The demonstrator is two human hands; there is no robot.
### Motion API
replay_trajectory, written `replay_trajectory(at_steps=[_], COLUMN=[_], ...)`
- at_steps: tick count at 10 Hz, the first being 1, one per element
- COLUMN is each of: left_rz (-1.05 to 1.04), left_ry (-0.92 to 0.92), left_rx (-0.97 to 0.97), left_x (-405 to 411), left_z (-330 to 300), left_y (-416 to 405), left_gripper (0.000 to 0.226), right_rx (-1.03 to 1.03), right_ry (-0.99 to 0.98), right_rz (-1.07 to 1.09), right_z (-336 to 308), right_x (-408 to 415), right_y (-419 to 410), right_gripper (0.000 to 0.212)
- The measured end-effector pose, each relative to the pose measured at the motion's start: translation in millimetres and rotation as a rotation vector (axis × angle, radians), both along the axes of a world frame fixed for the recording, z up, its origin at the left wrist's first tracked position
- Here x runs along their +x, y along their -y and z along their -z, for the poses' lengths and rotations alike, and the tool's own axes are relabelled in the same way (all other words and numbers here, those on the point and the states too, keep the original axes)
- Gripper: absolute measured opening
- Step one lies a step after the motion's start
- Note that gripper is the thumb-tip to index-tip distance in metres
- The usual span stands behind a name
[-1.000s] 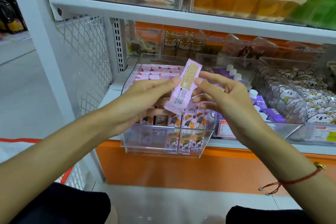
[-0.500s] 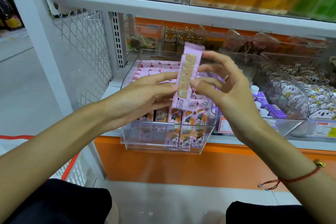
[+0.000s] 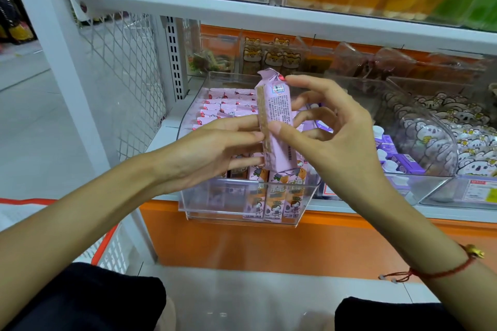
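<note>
A long pink snack packet (image 3: 278,118) stands nearly upright between my hands, its printed back and brown side seam facing me. My right hand (image 3: 328,137) pinches it, thumb on the lower middle and index finger at the top end. My left hand (image 3: 215,150) touches the packet's left edge with fairly straight fingertips. Behind and below it sits a clear plastic bin (image 3: 242,204) on the shelf, holding several more pink packets, some upright at the front and some lying flat at the back.
A white shelf board (image 3: 295,12) runs overhead with snack bins above it. A clear bin of koala-print packets (image 3: 435,142) and purple cartons (image 3: 395,161) sits to the right. A white mesh side panel (image 3: 121,75) is left, a red-rimmed basket (image 3: 105,247) lower left.
The packet has turned from tilted to nearly upright and rotated about its long axis, so the printed text side faces me. My right index finger moved up to its top end.
</note>
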State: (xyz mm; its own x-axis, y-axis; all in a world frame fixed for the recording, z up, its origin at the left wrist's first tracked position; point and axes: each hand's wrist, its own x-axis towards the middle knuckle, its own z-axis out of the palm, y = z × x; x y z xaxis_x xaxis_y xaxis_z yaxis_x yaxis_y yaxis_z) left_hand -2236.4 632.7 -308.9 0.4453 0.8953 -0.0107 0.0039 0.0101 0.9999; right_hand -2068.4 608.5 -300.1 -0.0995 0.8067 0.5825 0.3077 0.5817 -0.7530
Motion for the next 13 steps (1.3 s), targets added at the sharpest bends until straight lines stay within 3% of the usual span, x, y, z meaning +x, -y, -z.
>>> replay_trajectory(at_steps=[1, 3, 4, 5, 6, 7, 8, 9, 10, 11, 12, 13], left_rz=[-0.024, -0.462, -0.455, -0.297, -0.214, -0.199, -0.144, -0.215, -0.303, -0.346, -0.253, -0.246], left_ry=[-0.027, -0.163, -0.277, -0.237, -0.08, -0.094, -0.139, -0.061, -0.078, -0.121, -0.147, -0.195], left_rx=[0.063, 0.67, 0.809, 0.689, 0.474, 0.449, 0.483, 0.438, 0.419, 0.48, 0.56, 0.634], left_x=[-3.5, -2.6, -3.3, -5.0, -6.8, -7.1, -4.6, -2.2, -5.4, -16.3, -22.8, -28.9], left_z=[0.9, 7.2, 9.6, 7.2, 3.8, 4.1, 3.4, 3.9, 2.2, -3.5, -7.2, -9.7], left_y=[-2.3, -3.0, -1.3, -1.4, -3.0, -3.0, 1.2, 2.2, -1.3, -5.8, -6.8, -8.8], left_gripper=[0.039, 0.029, 0.029, 0.017, 0.016, 0.043, 0.045, 0.025, 0.034, 0.065, 0.053, 0.047], right_rx=[-0.016, -0.17, -0.166, -0.231, -0.253, -0.261, -0.3, -0.256, -0.197, -0.225, -0.254, -0.264], right_ry=[-0.008, -0.025, -0.052, -0.014, 0.055, 0.105, 0.083, -0.007, -0.065, -0.012, 0.029, 0.32], right_rz=[0.015, -0.035, 0.0, -0.02, -0.061, -0.103, -0.148, -0.116, -0.063, -0.105, -0.153, -0.059], right_z=[-0.3, 5.8, 7.2, 7.1, 6.0, 7.6, 10.8, 15.7, 18.0, 19.6, 22.9, 29.8], right_x=[1.0, -6.7, -9.4, -2.8, 1.9, 1.5, 2.0, -2.4, -9.5, -13.2, -13.4, -8.4], right_y=[-2.6, -4.3, -5.6, -10.0, -11.1, -11.6, -12.5, -10.5, -10.7, -12.7, -14.6, -17.9], right_gripper=[0.041, 0.043, 0.029, 0.026, 0.021, 0.021, 0.039, 0.056, 0.039, 0.029, 0.031, 0.041])
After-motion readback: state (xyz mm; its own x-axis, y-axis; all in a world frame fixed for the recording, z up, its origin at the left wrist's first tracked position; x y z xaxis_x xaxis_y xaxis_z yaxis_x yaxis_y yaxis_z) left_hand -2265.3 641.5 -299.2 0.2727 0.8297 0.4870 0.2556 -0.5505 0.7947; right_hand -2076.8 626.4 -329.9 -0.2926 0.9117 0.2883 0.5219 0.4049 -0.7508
